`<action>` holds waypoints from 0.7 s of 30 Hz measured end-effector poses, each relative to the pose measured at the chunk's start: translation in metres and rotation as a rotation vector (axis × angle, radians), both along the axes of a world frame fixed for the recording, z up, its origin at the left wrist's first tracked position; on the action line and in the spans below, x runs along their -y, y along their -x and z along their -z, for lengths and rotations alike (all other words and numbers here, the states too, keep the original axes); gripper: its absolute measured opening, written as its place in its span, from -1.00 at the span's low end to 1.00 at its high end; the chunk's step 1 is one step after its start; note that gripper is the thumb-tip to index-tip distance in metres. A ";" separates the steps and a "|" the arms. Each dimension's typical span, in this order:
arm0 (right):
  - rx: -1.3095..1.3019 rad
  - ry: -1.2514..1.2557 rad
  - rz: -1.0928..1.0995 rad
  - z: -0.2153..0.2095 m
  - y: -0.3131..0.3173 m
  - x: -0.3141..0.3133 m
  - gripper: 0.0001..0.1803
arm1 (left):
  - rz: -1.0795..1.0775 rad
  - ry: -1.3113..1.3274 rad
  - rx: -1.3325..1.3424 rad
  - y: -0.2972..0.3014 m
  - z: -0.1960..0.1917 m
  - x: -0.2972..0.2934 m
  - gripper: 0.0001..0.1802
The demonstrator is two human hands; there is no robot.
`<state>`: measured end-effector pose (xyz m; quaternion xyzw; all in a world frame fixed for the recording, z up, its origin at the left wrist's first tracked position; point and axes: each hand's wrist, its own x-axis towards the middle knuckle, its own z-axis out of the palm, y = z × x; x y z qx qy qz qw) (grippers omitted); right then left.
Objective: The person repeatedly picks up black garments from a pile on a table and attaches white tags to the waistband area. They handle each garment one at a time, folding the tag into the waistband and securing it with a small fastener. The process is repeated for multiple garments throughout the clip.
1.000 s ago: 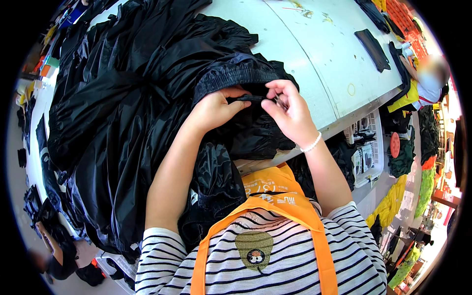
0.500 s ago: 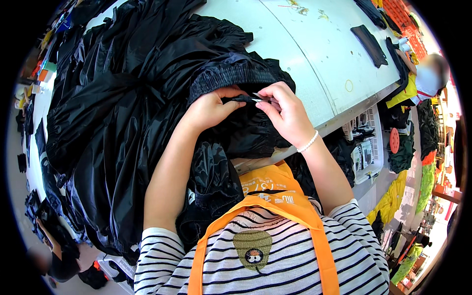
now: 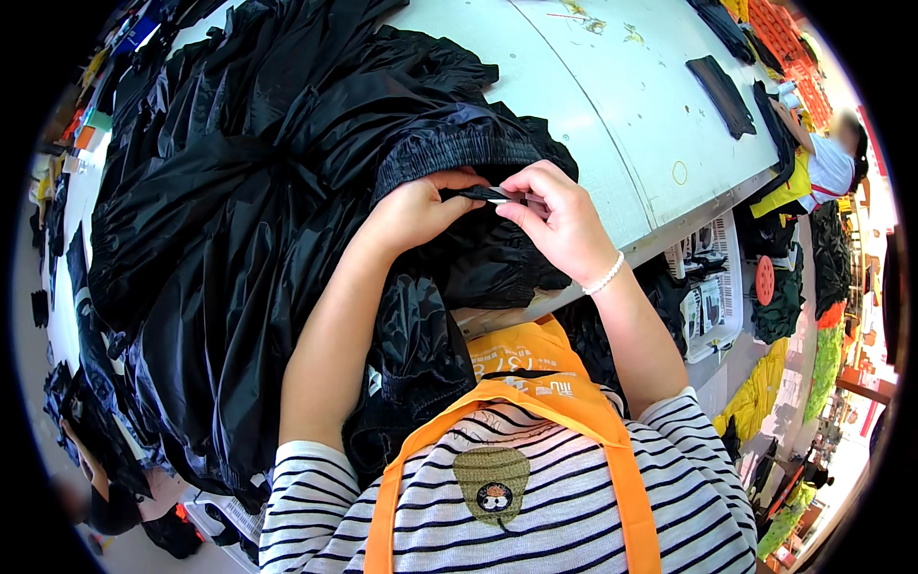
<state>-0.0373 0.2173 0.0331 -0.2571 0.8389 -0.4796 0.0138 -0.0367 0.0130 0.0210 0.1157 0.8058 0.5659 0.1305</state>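
Observation:
A black garment with a gathered elastic waistband [image 3: 449,150] lies at the table's near edge, its band arched over both hands. My left hand [image 3: 413,216] is closed on it, with a narrow fold of black fabric [image 3: 470,192] pinched between thumb and fingers. Just to the right, my right hand [image 3: 562,218] is closed around small silver thread snips [image 3: 509,196], mostly hidden by the fingers. The pointed blade tips meet the end of the pinched fold. Whether they cut thread or cloth is too small to tell.
A big heap of black garments [image 3: 220,201] covers the table's left side. The white tabletop [image 3: 612,105] holds a folded dark piece [image 3: 722,96] at the far right. Below the right edge stands a white plastic basket [image 3: 729,287]. One person [image 3: 837,163] is at the far right, another at lower left.
The snips' blades were spread before and now look closed together at the fold. Both hands stay in nearly the same place.

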 end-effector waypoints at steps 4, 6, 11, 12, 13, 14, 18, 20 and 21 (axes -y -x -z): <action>-0.165 -0.134 0.014 -0.004 -0.003 0.003 -0.80 | -0.009 0.009 0.024 0.001 0.005 0.000 -0.69; -0.231 -0.157 0.011 -0.003 -0.002 0.006 -0.81 | -0.010 0.034 0.008 0.001 0.007 0.001 -0.67; -0.319 -0.173 0.008 -0.002 -0.002 0.012 -0.83 | -0.031 0.063 0.037 0.000 0.005 0.000 -0.65; -0.330 -0.176 0.008 -0.003 -0.002 0.012 -0.83 | -0.034 0.072 0.037 0.000 0.003 0.000 -0.64; -0.341 -0.179 0.008 -0.003 -0.002 0.013 -0.84 | -0.026 0.080 0.039 0.000 0.001 0.000 -0.64; -0.343 -0.179 0.009 -0.002 -0.002 0.013 -0.85 | -0.019 0.088 0.041 0.000 0.000 0.000 -0.64; -0.367 -0.186 0.022 -0.002 -0.002 0.014 -0.87 | -0.024 0.101 0.041 -0.001 -0.002 -0.001 -0.64; -0.380 -0.177 0.034 -0.001 -0.002 0.015 -0.88 | -0.031 0.087 0.045 -0.001 0.005 -0.001 -0.64; -0.378 -0.161 0.041 0.000 -0.002 0.015 -0.88 | -0.035 0.083 0.048 0.000 0.007 0.000 -0.63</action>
